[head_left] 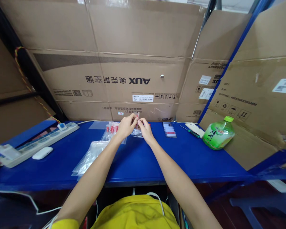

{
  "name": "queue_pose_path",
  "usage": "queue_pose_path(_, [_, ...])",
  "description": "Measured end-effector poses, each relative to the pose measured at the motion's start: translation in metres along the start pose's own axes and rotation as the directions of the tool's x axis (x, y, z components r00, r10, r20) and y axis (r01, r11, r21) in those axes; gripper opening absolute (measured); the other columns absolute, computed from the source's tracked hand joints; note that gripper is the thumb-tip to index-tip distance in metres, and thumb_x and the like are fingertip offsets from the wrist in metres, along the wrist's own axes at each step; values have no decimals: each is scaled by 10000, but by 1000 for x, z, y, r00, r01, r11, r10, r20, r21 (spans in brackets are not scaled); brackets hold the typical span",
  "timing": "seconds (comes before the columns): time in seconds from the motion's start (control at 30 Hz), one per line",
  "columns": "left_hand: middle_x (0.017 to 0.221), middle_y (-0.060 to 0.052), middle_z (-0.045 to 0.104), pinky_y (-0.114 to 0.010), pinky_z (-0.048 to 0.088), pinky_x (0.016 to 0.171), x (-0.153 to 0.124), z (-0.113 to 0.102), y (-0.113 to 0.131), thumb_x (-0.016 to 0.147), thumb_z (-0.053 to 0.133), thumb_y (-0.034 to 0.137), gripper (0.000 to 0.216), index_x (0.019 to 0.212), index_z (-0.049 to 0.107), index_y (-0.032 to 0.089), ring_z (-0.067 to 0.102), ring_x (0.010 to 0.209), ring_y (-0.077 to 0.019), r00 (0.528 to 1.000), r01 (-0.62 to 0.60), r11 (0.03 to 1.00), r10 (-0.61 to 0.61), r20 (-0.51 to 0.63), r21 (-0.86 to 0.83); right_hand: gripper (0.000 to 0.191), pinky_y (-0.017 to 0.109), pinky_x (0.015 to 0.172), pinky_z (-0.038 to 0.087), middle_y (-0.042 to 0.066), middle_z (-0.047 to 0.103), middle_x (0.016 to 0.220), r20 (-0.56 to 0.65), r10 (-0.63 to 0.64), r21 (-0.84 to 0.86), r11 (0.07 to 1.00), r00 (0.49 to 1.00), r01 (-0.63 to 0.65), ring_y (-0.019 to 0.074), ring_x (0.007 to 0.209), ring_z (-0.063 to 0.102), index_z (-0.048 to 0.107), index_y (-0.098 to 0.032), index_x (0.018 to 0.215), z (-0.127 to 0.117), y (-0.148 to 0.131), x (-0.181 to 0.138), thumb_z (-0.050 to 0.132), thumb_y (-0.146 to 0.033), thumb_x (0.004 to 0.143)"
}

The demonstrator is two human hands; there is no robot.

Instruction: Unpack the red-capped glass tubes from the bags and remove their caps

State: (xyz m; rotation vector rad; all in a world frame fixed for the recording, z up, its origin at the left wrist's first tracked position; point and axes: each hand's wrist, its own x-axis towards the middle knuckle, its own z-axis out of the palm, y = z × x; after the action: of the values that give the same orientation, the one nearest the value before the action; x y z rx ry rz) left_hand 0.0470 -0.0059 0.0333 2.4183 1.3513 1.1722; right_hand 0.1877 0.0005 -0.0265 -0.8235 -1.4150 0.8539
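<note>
Over the back middle of the blue table, my left hand and my right hand meet with fingertips pinched together. Between them stands a narrow, clear piece that looks like a small plastic bag; its contents are too small to make out. Just below my fingers lies a pile of thin silvery pieces, partly covered by the hands. Beside my left wrist is a clear zip bag with red pieces. More clear plastic bags lie nearer the front, partly under my left forearm.
At left are a white power strip and a white oval case. Toward the right lie a blurred-out phone, a green-handled screwdriver, a pale flat object and a green tea bottle. Cardboard walls the back.
</note>
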Motion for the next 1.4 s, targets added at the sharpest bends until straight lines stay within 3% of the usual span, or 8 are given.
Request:
queue_pose_path(0.17, [872, -51, 731, -284, 420, 725, -2, 3, -5, 1052, 402, 390, 281, 976, 614, 223, 675, 800, -211, 995, -78, 997, 77, 64, 1, 337, 280, 698, 539, -5, 630, 830, 25, 20, -76, 997, 999, -18, 172, 739, 632, 524, -254, 927, -9, -3, -1, 491, -589, 953])
queue_pose_path(0.37, [867, -57, 722, -294, 407, 718, -4, 7, -6, 1055, 400, 399, 274, 972, 600, 232, 679, 829, -234, 997, -34, 997, 29, 69, 65, 319, 253, 695, 476, -16, 600, 742, 6, -55, -308, 950, 998, 54, 168, 703, 603, 503, -251, 833, -15, -9, -3, 439, -525, 983])
queue_pose_path(0.6, [781, -35, 665, -288, 395, 710, -2, 18, -8, 1045, 390, 361, 253, 924, 557, 214, 628, 736, -198, 998, -48, 997, 51, 43, -53, 296, 254, 670, 398, -37, 505, 676, -40, -90, -370, 926, 995, 69, 142, 644, 479, 444, -240, 767, -11, -10, 0, 432, -468, 956])
queue_pose_path(0.73, [719, -2, 608, -272, 378, 683, -2, 21, -10, 1029, 401, 346, 241, 870, 515, 205, 560, 670, -163, 999, -39, 984, 42, 11, -175, 284, 258, 679, 430, -35, 512, 687, -64, -86, -329, 942, 994, 60, 145, 666, 486, 421, -243, 752, -12, -4, 3, 443, -461, 932])
queue_pose_path(0.93, [683, 25, 565, -255, 367, 658, -1, 20, -13, 1021, 416, 374, 268, 831, 489, 201, 495, 640, -135, 996, 32, 947, -58, -72, -320, 287, 288, 617, 551, -37, 591, 724, -119, 100, 30, 995, 988, -97, 147, 580, 601, 430, -259, 822, -16, 2, 7, 484, -525, 918])
queue_pose_path(1.13, [731, 3, 616, -268, 380, 680, -3, 19, -12, 1045, 403, 407, 292, 873, 529, 207, 563, 689, -160, 992, 17, 986, -38, -120, -167, 288, 307, 601, 581, -37, 620, 695, -59, 15, -99, 995, 998, -21, 160, 551, 630, 489, -257, 845, -15, -5, 0, 564, -527, 914])
queue_pose_path(1.23, [795, -18, 665, -281, 403, 711, -5, 17, -9, 1057, 382, 413, 282, 922, 541, 222, 621, 756, -190, 998, -13, 998, 8, -64, -68, 272, 281, 616, 573, -32, 635, 782, -69, -12, -142, 990, 998, 2, 151, 629, 634, 501, -254, 861, -14, -7, -1, 604, -505, 880])
queue_pose_path(1.4, [846, -43, 688, -293, 409, 718, -9, 14, -4, 1060, 377, 364, 243, 971, 556, 226, 651, 807, -212, 991, 20, 996, -7, -135, 93, 212, 276, 623, 566, -36, 600, 742, -126, 67, -127, 988, 990, -83, 149, 638, 625, 485, -248, 792, -14, 1, 4, 602, -421, 827])
